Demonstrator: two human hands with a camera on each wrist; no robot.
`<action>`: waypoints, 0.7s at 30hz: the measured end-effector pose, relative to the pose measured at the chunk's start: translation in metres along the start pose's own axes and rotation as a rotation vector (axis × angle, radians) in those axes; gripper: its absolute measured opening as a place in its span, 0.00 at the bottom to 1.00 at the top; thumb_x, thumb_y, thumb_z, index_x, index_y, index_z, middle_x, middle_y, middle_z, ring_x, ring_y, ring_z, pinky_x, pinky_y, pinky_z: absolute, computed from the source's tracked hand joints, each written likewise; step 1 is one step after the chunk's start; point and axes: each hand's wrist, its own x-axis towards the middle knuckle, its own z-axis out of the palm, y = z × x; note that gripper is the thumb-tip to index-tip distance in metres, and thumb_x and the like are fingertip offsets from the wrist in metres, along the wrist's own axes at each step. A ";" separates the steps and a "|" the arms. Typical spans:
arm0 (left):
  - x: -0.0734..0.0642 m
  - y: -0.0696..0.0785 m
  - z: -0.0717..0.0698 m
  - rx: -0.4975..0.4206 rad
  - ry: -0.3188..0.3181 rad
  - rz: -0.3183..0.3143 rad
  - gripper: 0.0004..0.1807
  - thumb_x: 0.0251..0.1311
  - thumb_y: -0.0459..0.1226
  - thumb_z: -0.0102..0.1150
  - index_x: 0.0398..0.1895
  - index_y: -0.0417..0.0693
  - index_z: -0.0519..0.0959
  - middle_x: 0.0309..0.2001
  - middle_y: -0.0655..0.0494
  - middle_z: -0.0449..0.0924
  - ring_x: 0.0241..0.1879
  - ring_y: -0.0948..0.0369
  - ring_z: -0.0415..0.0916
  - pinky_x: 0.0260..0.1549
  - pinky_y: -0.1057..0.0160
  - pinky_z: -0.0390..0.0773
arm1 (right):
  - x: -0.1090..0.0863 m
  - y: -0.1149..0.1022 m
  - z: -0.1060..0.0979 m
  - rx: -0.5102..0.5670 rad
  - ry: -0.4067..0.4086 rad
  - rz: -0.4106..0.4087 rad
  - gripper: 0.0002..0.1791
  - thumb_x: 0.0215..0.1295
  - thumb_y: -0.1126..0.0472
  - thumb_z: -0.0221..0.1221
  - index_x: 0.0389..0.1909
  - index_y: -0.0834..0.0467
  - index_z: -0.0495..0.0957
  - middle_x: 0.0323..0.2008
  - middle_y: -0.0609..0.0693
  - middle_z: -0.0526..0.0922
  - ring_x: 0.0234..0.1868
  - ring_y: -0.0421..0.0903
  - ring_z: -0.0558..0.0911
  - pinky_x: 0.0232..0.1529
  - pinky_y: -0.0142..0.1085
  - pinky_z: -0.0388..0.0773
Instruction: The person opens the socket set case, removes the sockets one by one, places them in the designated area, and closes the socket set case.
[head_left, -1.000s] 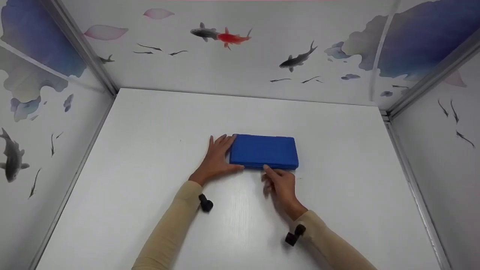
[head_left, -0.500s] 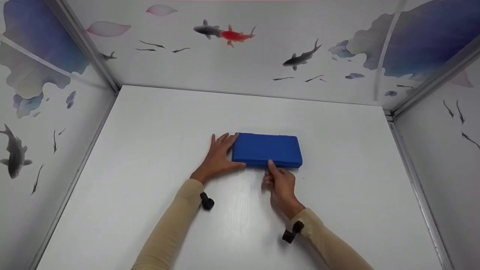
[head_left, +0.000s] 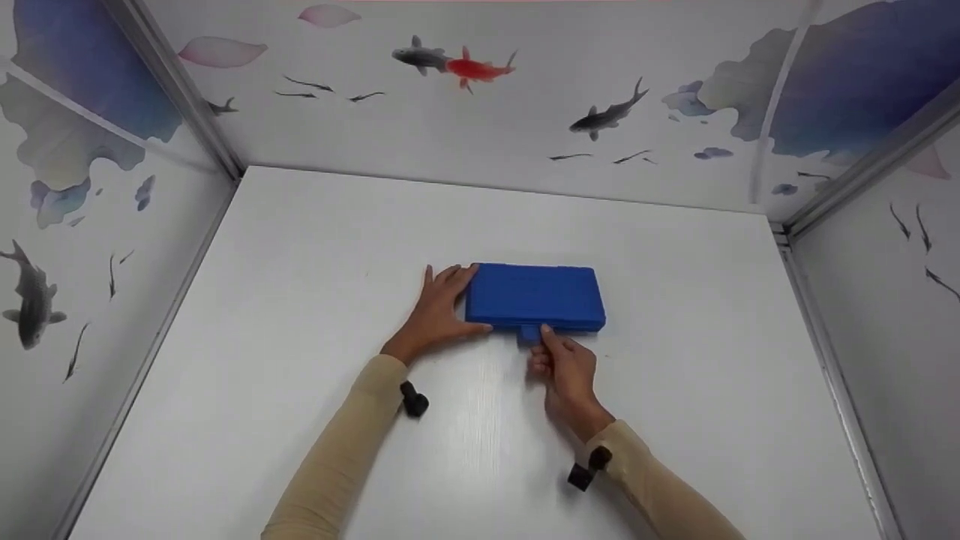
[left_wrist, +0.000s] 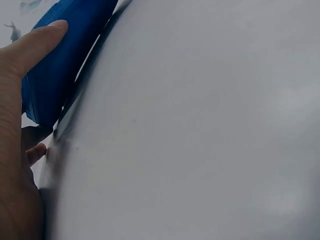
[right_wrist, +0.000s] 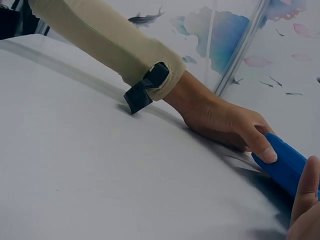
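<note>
A flat blue plastic case [head_left: 536,292] lies closed on the white table, its long side facing me. My left hand [head_left: 439,311] grips its left end, thumb on the front side and fingers spread toward the back corner. The left wrist view shows that thumb [left_wrist: 45,42] pressed on the blue case [left_wrist: 82,45]. A small blue latch tab [head_left: 529,334] sticks out from the front edge. At this tab my right hand [head_left: 570,371] pinches with the thumb, its other fingers curled beneath. In the right wrist view, my right hand's fingers [right_wrist: 306,192] overlap the case's near end.
The white tabletop [head_left: 360,225] is bounded by a back wall [head_left: 480,135] and side walls printed with fish and petals. Metal rails run along the corners. A small black device [head_left: 414,401] sits on the left sleeve cuff, another [head_left: 589,469] on the right.
The latch tab has swung out from the case's front edge under my right thumb. My right thumb rose a little, then came back down. My left hand keeps its hold on the left end.
</note>
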 end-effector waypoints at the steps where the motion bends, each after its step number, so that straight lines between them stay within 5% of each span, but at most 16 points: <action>1: 0.000 0.000 0.001 0.007 -0.002 0.001 0.65 0.57 0.67 0.75 0.91 0.53 0.55 0.86 0.48 0.61 0.87 0.46 0.51 0.83 0.35 0.25 | 0.000 0.000 -0.002 -0.004 -0.011 0.002 0.17 0.79 0.57 0.69 0.45 0.71 0.84 0.30 0.56 0.85 0.25 0.43 0.80 0.26 0.32 0.82; 13: -0.002 -0.001 0.003 0.080 -0.011 0.039 0.67 0.57 0.68 0.74 0.92 0.56 0.49 0.88 0.52 0.57 0.88 0.47 0.47 0.83 0.33 0.25 | -0.002 -0.004 -0.016 -0.066 -0.128 -0.005 0.18 0.81 0.61 0.65 0.47 0.78 0.82 0.30 0.55 0.85 0.25 0.41 0.79 0.24 0.30 0.77; 21: -0.002 0.002 -0.001 0.012 -0.045 0.027 0.67 0.59 0.66 0.74 0.93 0.57 0.47 0.89 0.53 0.53 0.89 0.47 0.43 0.83 0.36 0.22 | 0.000 -0.010 -0.021 -0.135 -0.158 -0.050 0.20 0.82 0.58 0.65 0.47 0.76 0.84 0.28 0.53 0.87 0.23 0.39 0.81 0.24 0.29 0.78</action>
